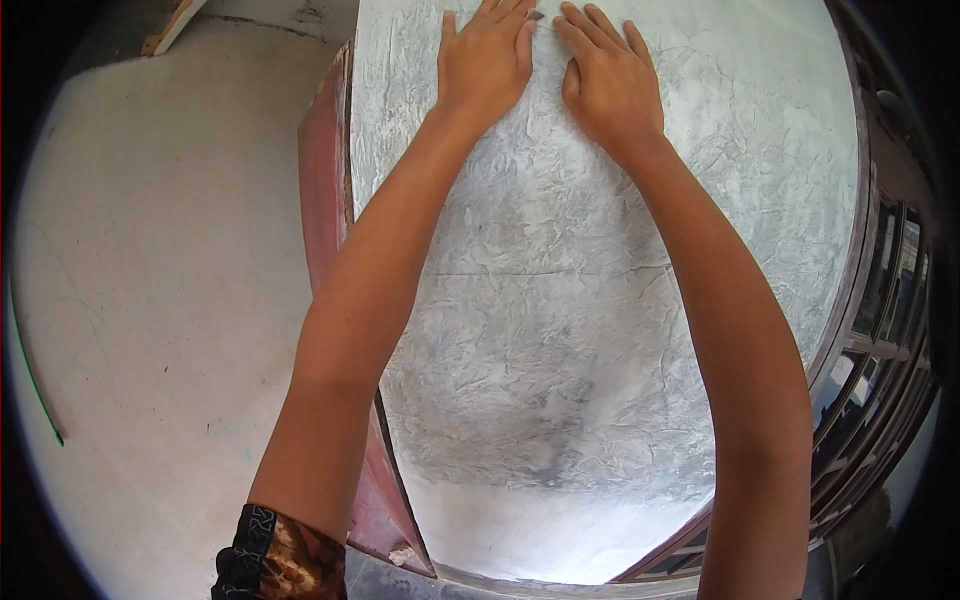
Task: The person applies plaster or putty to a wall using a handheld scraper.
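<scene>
Both of my arms reach up over a large grey-white surface (540,330) with a wrinkled, creased texture. Near the top edge, my left hand (485,62) lies against it, palm down, with the little finger spread away. Some of its fingertips run close to the frame edge. A small dark pointed piece (537,15) shows beside the left thumb and index finger; whether the hand touches or holds it I cannot make out. Just to the right, my right hand (612,85) rests flat on the same surface, fingers apart and thumb tucked alongside.
A reddish frame strip (325,180) borders the textured surface on the left. Beyond it is a plain beige wall (170,250) with a green cord (32,370). Dark-framed windows (880,270) stand at the right. A piece of wood (172,27) shows at upper left.
</scene>
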### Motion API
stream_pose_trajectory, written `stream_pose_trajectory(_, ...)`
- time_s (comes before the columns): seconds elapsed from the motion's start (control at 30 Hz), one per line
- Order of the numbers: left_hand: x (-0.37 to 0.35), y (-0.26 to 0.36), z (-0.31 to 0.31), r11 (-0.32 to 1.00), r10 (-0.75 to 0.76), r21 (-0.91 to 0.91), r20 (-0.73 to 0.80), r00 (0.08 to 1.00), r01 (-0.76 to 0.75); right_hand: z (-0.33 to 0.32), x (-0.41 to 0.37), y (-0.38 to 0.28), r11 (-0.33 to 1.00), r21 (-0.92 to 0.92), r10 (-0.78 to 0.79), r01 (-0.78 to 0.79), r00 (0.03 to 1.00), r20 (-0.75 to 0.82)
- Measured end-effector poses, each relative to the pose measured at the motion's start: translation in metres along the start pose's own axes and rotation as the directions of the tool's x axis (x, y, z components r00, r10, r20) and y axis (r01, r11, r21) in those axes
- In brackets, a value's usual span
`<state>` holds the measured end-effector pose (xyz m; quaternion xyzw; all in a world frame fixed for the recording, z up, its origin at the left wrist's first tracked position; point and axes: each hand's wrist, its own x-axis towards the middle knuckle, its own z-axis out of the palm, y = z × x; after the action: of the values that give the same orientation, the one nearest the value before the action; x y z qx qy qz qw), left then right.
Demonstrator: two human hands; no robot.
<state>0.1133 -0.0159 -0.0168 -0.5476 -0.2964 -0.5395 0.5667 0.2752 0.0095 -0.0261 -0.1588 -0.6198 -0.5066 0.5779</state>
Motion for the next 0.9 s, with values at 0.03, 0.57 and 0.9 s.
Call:
stream_pose_trajectory(0.03,0.013,-0.008,0.007,1.000,0.002,-0.003,-0.002,1.000,-0.002,0.000,0.001,0.000,1.000,-0.004,0.001,-0.001,1.000,-0.001)
stream_pose_trajectory(0.57,-0.033,0.008,0.008,0.999,-0.032,0.029,-0.035,0.999,0.033,0.002,-0.003,0.000,0.999,0.006,-0.031,0.031,0.999,-0.016)
stream_pose_trajectory(0.9,0.015,-0.013,0.019,0.999,-0.041,-0.020,-0.032,0.999,0.041,0.003,-0.002,0.002,1.000,-0.005,-0.024,0.024,1.000,-0.010)
